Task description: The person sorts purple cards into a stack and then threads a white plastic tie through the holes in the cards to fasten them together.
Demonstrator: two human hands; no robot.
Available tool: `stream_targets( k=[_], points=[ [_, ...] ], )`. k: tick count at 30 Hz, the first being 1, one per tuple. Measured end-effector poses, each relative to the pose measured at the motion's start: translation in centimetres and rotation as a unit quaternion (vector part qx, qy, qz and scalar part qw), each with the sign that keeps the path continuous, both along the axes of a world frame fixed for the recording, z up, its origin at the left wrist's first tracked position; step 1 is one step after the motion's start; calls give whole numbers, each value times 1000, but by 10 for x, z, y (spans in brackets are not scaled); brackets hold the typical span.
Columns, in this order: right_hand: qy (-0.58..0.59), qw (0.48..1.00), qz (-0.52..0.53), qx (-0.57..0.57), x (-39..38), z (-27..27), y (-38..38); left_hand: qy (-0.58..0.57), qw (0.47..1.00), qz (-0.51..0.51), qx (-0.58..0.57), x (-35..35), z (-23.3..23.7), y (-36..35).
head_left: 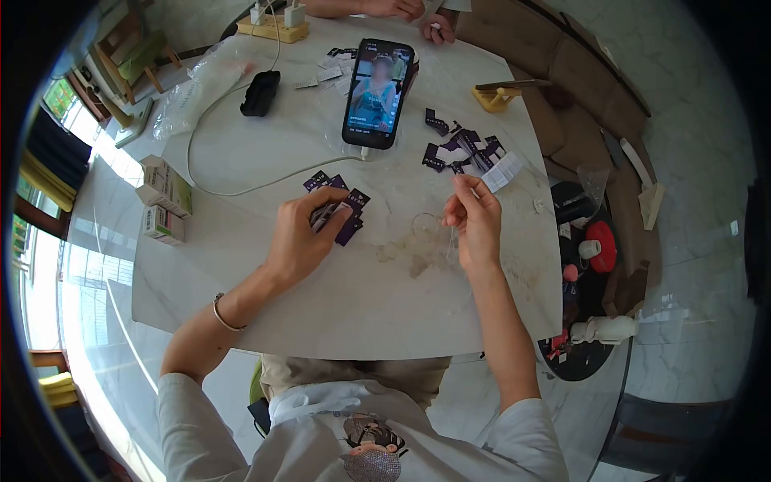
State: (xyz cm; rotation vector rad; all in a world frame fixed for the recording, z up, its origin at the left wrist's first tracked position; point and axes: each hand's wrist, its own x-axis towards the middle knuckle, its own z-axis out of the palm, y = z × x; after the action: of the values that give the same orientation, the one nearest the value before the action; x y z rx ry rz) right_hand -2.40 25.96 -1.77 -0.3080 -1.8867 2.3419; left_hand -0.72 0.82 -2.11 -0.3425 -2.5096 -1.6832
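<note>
My left hand is closed on a dark purple printed tag, gripped between thumb and fingers. More of these small purple tags lie under and around that hand on the marble-patterned table. My right hand is raised at the right with thumb and fingers pinched together. A thin pale strand hangs by its fingers; what the pinch itself holds is too small to make out. Just beyond that hand lies a loose pile of purple and white tags.
A phone stands mid-table, its white cable curving left. Two small boxes sit at the left edge. Farther back are a black case, plastic wrap, a power strip, a yellow stand and another person's hands.
</note>
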Motion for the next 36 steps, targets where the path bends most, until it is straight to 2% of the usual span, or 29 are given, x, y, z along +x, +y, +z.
stream_targets(
  k=[4,7,10,13,16,22,25,28,29,31,36],
  points=[
    [21,996,18,87,0,9,2,10,999,43,27,-4,-3,-1],
    [36,973,50,224,-1,10,1,44,996,71,14,-9,-5,-4],
    [84,909,76,401,0,8,5,13,996,87,-27,-12,-4,-9],
    [55,863,149,480,2,14,8,67,991,110,-35,-14,-8,-9],
    [34,839,198,506,2,20,10,50,990,124,-43,-10,0,-6],
    [-3,778,247,578,4,22,10,106,988,92,-58,-4,-1,-1],
    [70,789,209,573,4,16,7,128,989,53,-52,-1,-2,2],
    [94,877,126,454,5,23,-2,135,990,3,-36,3,1,4],
    [145,884,101,434,5,20,-3,111,993,-19,-31,4,1,5],
    [246,886,50,389,4,14,-3,63,996,-59,-22,7,2,7],
    [288,847,104,434,8,15,-11,-2,994,-112,18,11,-1,13]
  ],
)
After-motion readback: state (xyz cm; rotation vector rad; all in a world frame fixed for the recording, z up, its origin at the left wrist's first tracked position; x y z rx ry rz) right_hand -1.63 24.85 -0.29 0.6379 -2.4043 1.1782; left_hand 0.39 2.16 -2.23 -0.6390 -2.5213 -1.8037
